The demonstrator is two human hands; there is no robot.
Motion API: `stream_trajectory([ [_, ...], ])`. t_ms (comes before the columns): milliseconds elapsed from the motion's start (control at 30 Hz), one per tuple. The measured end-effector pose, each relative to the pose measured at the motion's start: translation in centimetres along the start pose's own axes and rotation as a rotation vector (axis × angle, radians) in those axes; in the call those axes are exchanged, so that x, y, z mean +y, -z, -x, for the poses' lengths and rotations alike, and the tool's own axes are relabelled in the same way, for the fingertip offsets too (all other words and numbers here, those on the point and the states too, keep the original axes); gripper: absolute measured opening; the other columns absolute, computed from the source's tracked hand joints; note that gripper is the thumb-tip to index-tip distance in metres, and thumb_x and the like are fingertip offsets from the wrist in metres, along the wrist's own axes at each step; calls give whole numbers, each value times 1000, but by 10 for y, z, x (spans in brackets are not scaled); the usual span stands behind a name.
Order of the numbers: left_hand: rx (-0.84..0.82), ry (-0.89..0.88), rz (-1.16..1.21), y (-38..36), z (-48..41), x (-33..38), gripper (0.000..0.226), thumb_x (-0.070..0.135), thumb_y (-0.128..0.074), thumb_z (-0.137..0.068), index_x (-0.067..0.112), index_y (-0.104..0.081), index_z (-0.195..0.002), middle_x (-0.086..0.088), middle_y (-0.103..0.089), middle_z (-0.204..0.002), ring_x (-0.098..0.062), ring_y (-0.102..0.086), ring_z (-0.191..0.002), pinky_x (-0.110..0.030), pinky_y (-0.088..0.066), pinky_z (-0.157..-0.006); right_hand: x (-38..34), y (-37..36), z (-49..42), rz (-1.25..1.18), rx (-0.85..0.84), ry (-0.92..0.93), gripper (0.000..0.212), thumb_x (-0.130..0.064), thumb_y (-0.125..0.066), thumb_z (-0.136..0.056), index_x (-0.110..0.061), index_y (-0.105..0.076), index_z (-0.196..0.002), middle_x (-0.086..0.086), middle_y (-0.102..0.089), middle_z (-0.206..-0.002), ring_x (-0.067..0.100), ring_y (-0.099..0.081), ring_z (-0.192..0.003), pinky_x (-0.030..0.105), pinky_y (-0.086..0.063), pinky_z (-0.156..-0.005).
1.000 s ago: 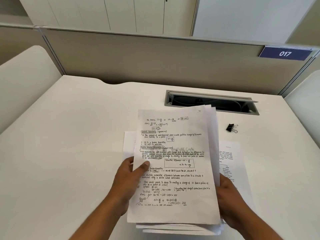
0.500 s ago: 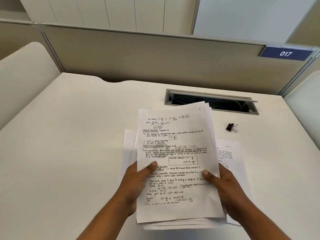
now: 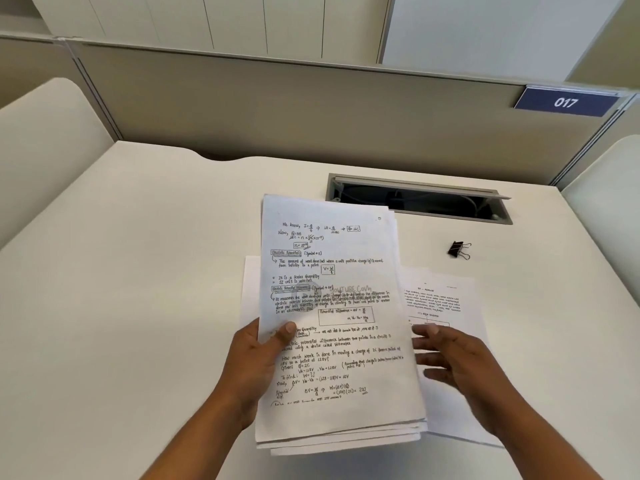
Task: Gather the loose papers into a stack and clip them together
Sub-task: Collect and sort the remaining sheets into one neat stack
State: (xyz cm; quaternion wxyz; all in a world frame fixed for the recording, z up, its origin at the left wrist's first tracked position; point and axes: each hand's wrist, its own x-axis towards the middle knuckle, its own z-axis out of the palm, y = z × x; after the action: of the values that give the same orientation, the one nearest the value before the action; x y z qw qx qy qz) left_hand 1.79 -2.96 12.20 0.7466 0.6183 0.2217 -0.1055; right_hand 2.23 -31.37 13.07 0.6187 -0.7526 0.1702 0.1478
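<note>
White paper sheets, gathered into a loose stack of handwritten notes [image 3: 332, 323], are held just above a pale desk [image 3: 138, 289]. The top page carries physics working in ink. The stack's lower edges are fanned, not squared, with several page corners stepping out at the bottom right.

The left hand [image 3: 258, 365] alone grips the stack at its left edge, thumb pressed on the top page and the fingers hidden beneath, so it is clamped on the paper. The right hand [image 3: 457, 365] hovers just beside the stack's right edge, fingers spread apart and slightly blurred, holding nothing.

Two sheets lie flat on the desk under the stack, not yet gathered: a printed page [image 3: 446, 299] showing to the right, beneath the right hand, and a blank-looking sheet [image 3: 251, 282] peeking out on the left.

A black binder clip [image 3: 459, 250] sits on the desk to the right, beyond the printed page, well apart from both hands. Behind it is an open cable slot [image 3: 419, 199], then a partition with a blue sign reading 017 [image 3: 566, 102].

Risks, as a judgement: a one-handed grip on uneven pages may let inner sheets slide out or sag. Clipping before squaring would lock in crooked edges. The two flat sheets could be overlooked.
</note>
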Motion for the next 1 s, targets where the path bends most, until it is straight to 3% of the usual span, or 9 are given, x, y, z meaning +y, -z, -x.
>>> stream_trajectory([
  [133,20,4,19,12,0,-2,20,19,-67,-92,11,-70,-110,-13,-81,-96,-34,-78,-84,-46,-63,-72,32,29,-12,489,182,-144,41,-46,-63,-90,-7,-72,-99,13,-74,-100,32,-68,-94,48,-53,-88],
  [233,49,7,69,25,-1,-5,32,25,-72,-84,10,-70,-113,-16,-80,-101,-40,-77,-90,-58,-60,-83,49,41,-12,832,350,-236,54,-57,-61,-85,-14,-65,-117,6,-67,-121,29,-61,-112,37,-47,-88],
  [300,60,-8,88,32,0,-8,45,35,-79,-75,11,-71,-112,-15,-80,-102,-40,-76,-92,-59,-58,-86,57,45,-12,923,418,-295,65,-61,-63,-81,-11,-61,-122,10,-62,-122,34,-57,-115,40,-48,-90],
  [400,46,-5,94,37,2,-12,79,55,-94,-47,12,-73,-110,-15,-80,-102,-38,-77,-92,-59,-58,-84,64,43,-14,941,430,-405,75,-67,-67,-73,-5,-56,-115,13,-55,-115,37,-54,-112,43,-51,-87],
  [533,79,3,97,41,-1,-17,32,25,-73,-83,11,-72,-112,-18,-78,-105,-42,-75,-94,-64,-56,-87,67,38,-16,989,440,-496,83,-73,-69,-64,-10,-53,-116,10,-51,-118,34,-50,-117,46,-47,-90],
  [700,92,-1,90,41,-1,-20,30,22,-71,-84,11,-72,-112,-15,-80,-102,-38,-77,-90,-58,-59,-83,64,36,-18,1008,454,-537,87,-73,-71,-62,-12,-49,-120,7,-51,-121,31,-52,-118,46,-43,-92],
  [800,101,-6,76,41,-2,-23,25,20,-70,-88,12,-72,-112,-15,-80,-102,-36,-77,-89,-54,-60,-81,64,37,-17,1032,508,-455,82,-68,-75,-62,-12,-47,-114,7,-54,-116,32,-56,-113,45,-45,-86],
  [900,109,-8,56,43,-1,-24,22,17,-69,-91,12,-71,-112,-12,-81,-98,-31,-79,-82,-44,-63,-69,69,39,-17,986,568,-338,71,-56,-77,-68,-11,-48,-113,9,-57,-113,35,-59,-107,44,-46,-81],
  [1000,129,-13,32,46,-1,-23,23,18,-69,-91,11,-71,-113,-11,-81,-97,-30,-79,-81,-40,-63,-64,69,45,-19,797,552,-306,42,-48,-69,-81,-12,-57,-100,9,-66,-101,36,-63,-93,39,-48,-74],
])
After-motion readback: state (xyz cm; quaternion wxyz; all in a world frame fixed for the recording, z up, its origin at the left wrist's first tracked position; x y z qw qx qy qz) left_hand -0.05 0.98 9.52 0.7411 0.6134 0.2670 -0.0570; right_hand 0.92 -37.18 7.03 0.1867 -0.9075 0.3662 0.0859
